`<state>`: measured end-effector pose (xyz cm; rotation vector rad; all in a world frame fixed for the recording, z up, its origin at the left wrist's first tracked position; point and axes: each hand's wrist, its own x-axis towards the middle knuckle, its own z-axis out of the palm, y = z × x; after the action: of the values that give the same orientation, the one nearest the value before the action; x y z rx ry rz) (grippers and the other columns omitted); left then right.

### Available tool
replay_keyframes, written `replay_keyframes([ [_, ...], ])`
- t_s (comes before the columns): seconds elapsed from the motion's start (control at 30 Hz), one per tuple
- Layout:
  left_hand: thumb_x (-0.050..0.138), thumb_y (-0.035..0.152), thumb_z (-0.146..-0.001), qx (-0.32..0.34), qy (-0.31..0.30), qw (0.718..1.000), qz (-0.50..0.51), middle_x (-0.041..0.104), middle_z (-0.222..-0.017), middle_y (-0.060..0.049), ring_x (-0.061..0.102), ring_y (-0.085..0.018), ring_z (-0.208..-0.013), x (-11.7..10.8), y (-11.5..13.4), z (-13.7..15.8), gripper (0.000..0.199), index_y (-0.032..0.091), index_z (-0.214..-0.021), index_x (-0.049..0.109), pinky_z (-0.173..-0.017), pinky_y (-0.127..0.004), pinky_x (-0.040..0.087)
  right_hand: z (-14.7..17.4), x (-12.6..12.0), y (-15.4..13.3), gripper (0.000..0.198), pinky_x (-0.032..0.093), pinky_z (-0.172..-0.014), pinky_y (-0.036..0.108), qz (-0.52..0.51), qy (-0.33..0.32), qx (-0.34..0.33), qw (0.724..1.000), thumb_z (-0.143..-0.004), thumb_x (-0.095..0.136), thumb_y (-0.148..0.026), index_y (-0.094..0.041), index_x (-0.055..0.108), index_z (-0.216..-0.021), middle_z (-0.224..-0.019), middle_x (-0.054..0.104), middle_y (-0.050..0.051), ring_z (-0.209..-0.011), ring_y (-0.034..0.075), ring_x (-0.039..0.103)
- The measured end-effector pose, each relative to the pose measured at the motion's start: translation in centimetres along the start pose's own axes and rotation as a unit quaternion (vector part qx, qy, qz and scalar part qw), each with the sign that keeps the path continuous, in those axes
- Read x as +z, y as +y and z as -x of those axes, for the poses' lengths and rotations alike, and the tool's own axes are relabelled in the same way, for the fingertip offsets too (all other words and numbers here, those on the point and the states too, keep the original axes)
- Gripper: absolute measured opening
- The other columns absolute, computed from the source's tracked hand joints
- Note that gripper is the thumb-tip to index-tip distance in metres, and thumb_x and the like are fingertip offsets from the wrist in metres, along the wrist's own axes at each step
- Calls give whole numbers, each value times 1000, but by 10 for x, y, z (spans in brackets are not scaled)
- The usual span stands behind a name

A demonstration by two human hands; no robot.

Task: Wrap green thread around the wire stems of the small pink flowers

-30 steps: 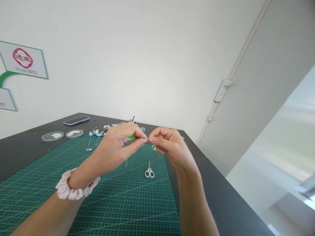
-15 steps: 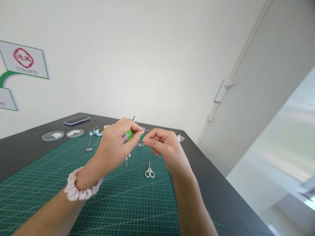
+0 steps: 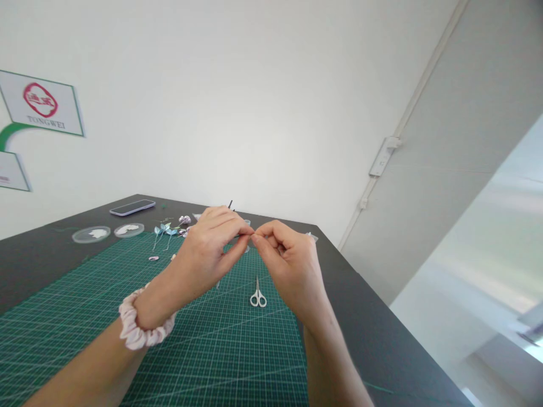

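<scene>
My left hand [image 3: 214,243], with a pale scrunchie [image 3: 138,319] at its wrist, is closed in a pinch above the cutting mat. My right hand [image 3: 288,257] pinches too, and the fingertips of both hands meet. Whatever lies between them is too small or too hidden to name. Beneath the hands, white-handled scissors [image 3: 258,298] rest on the green cutting mat [image 3: 203,350], blades pointing away. Left of my left hand are blue flowers on thin wire stems [image 3: 165,230] and a small pink petal-like piece [image 3: 153,258].
Two clear shallow dishes with white pieces, one a round dish [image 3: 80,236], the other a dish [image 3: 142,229], stand at the left. Behind them lies a phone [image 3: 133,207]. Pinkish flowers [image 3: 184,220] sit beyond my left hand. A white wall [image 3: 254,113] rises behind the dark table [image 3: 365,333].
My hands have come together, so the fingertips now touch. The left hand moved slightly right and now covers the bright green item behind it. The scissors have stayed put.
</scene>
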<state>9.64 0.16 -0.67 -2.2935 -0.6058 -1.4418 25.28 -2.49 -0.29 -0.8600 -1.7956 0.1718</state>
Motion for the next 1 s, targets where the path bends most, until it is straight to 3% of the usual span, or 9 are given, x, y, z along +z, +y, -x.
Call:
replay_keyframes([
  [0.27, 54, 12, -93, 40, -63, 996, 47, 71, -79, -3, 62, -16, -77, -3, -2, -2, 12, 15, -86, 64, -83, -33, 44, -2, -17, 8, 18, 24, -47, 24, 28, -35, 11, 999, -86, 53, -16, -18, 57, -69, -50, 32, -9, -46, 7, 29],
  [0.5, 56, 12, -91, -2, -84, 987, 135, 71, -75, 1, 61, -14, -72, -7, 0, -4, 14, 19, -84, 66, -76, -30, 45, -8, -26, 14, 16, 23, -46, 24, -154, -97, 68, 981, -83, 61, -23, -17, 61, -68, -50, 35, -8, -48, 7, 29],
  [0.7, 58, 15, -88, -96, -90, 967, 216, 68, -72, 1, 61, -12, -71, -11, 4, -6, 14, 21, -79, 67, -69, -26, 45, -12, -23, 20, 16, 21, -45, 24, -305, -136, 97, 937, -80, 66, -24, -17, 62, -66, -54, 45, -6, -48, 6, 31],
  [0.83, 58, 21, -85, -184, -70, 952, 233, 66, -69, 0, 58, -12, -63, -13, 8, -8, 14, 20, -74, 67, -58, -24, 42, -13, -15, 25, 15, 19, -43, 24, -362, -140, 130, 912, -77, 69, -28, -18, 64, -68, -50, 44, -8, -44, 6, 30],
  [1.0, 59, 24, -81, -250, -39, 943, 216, 63, -63, 2, 49, -10, -54, -13, 11, -11, 14, 19, -70, 67, -54, -24, 37, -15, -6, 25, 15, 19, -43, 25, -387, -117, 148, 903, -75, 71, -29, -19, 63, -67, -48, 43, -8, -43, 5, 30],
])
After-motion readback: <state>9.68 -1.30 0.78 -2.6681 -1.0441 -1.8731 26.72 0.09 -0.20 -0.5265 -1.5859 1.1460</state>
